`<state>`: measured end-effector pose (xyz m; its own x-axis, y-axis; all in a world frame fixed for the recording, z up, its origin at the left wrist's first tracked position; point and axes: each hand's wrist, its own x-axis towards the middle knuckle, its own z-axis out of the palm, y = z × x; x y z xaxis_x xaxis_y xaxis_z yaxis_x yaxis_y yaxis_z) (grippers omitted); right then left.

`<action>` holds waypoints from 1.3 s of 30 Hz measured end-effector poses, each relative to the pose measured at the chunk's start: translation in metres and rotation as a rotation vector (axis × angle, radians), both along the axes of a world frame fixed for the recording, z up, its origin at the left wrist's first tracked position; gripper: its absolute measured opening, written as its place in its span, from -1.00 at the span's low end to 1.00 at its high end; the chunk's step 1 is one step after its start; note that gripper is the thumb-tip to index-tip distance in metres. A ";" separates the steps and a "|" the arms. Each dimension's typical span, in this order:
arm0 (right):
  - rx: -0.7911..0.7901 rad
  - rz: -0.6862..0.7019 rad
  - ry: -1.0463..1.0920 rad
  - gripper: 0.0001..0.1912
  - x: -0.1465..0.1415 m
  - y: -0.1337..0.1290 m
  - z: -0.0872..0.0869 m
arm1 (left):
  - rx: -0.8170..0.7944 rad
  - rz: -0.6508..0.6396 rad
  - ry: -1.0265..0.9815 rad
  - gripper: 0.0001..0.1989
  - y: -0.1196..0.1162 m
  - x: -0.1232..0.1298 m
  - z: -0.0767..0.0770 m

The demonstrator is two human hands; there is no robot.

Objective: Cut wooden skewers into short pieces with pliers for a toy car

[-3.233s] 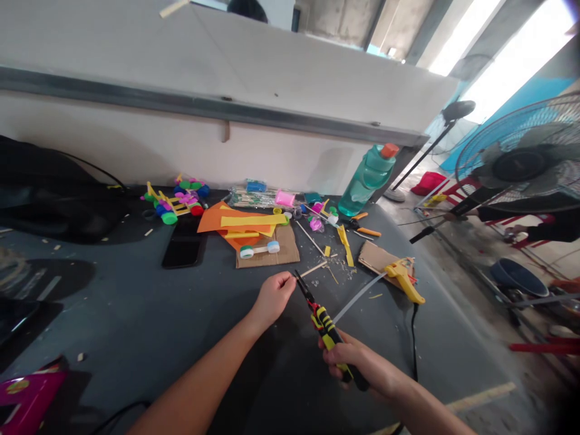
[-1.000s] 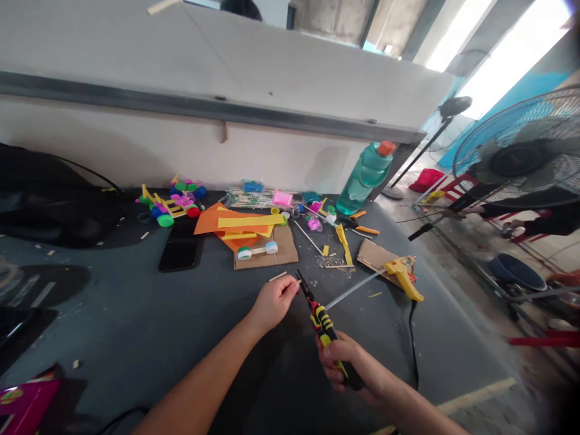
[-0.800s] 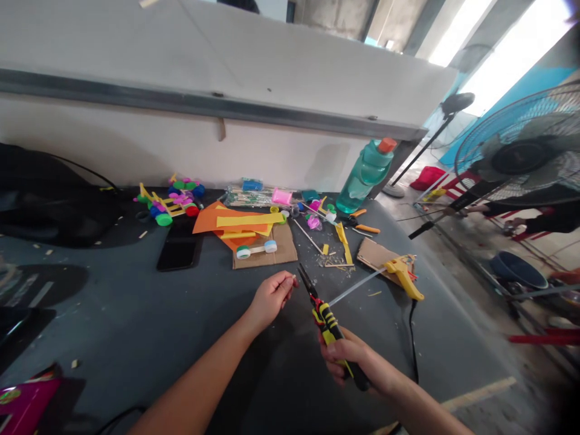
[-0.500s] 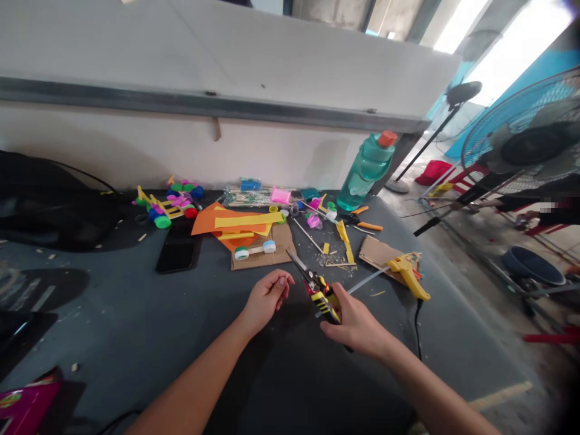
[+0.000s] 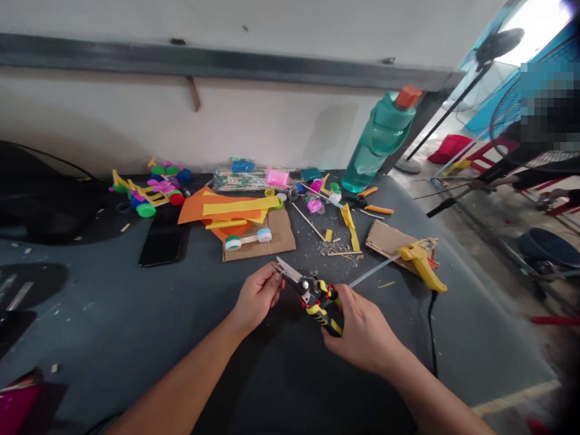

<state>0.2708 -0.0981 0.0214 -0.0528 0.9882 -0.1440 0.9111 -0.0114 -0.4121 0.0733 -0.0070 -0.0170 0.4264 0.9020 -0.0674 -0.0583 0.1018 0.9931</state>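
Head view: right hand (image 5: 362, 332) gripped yellow-handled snips (image 5: 322, 314); half-curled left hand (image 5: 256, 297), hold unclear, lay just beside the open blades (image 5: 286, 272). A slip could cut it.

**Q:** What's between the left hand (image 5: 256, 296) and right hand (image 5: 362, 332)?

**A:** Tin snips (image 5: 312, 296), over the workbench (image 5: 113, 314).

**Q:** And beyond?

**A:** A hot glue gun (image 5: 421, 266) on a cardboard scrap (image 5: 385, 237) to the right, a water bottle (image 5: 374, 145) behind, a phone (image 5: 163, 241) to the left.
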 end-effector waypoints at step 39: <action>-0.019 0.015 0.038 -0.54 0.000 -0.001 0.003 | -0.023 -0.048 -0.054 -0.63 0.001 -0.003 0.007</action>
